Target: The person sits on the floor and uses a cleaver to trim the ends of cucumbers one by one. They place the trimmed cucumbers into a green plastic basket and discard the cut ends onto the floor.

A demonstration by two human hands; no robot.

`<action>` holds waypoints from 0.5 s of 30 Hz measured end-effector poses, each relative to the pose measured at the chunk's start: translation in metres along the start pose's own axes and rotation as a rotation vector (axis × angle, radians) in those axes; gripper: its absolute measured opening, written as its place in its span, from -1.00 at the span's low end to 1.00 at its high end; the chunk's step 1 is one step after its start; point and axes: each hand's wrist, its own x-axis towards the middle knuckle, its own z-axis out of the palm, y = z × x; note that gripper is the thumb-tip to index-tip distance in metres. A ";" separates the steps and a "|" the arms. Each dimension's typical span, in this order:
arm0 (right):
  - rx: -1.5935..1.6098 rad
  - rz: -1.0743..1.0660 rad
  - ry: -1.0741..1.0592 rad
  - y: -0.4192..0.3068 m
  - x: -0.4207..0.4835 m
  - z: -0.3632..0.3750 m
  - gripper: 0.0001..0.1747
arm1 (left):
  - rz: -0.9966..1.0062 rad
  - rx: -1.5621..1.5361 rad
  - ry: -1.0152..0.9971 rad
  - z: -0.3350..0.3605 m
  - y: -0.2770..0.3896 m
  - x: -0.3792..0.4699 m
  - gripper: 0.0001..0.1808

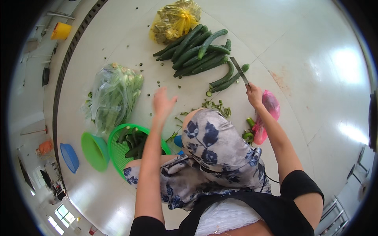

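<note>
My right hand (254,94) grips a knife (238,70), its blade pointing away from me. The blade crosses over one of two separate cucumbers (226,85) on the floor; whether it touches cannot be told. Slightly blurred, my left hand (163,101) is held out with thumb and fingers apart and nothing in it. Beyond both hands lies a heap of long dark green cucumbers (195,57). A cut cucumber end (209,93) rests by the two separate ones. Several more cucumbers (134,141) are in a green plastic basket (116,155), partly hidden by my left forearm.
A clear bag of green vegetables (116,94) lies at left, a tied yellow bag (180,20) at the top. Green stem trimmings (221,107) are strewn before my knee. A pink bag (267,112) lies by my right forearm. A green basin (94,150) and blue basket (69,157) stand left.
</note>
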 end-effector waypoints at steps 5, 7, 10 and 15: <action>-0.051 0.066 0.029 -0.013 -0.033 -0.023 -0.79 | 0.313 0.022 -0.295 0.122 0.147 0.037 -0.07; -0.045 0.124 0.072 -0.015 -0.049 -0.026 -0.81 | 0.422 0.007 -0.267 0.156 0.172 0.036 -0.09; 0.039 0.161 0.105 -0.033 -0.059 -0.020 -0.83 | 0.402 0.023 -0.244 0.193 0.160 0.049 -0.18; 0.091 0.297 0.119 -0.017 -0.094 -0.016 -0.82 | 0.135 0.062 -0.479 0.159 0.170 0.037 -0.32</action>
